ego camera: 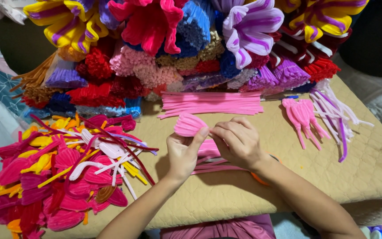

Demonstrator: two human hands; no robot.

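Between both hands (213,144): fuzzy pink petal (189,124).

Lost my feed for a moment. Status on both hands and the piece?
Left hand pinching the pink pipe-cleaner petal. Right hand gripping its lower end. Loose pink pipe cleaners lie behind; finished petal pile off to the left.

Petal pile (63,172) left of stems (211,104)

Two hands (186,152), one pink petal (190,125)
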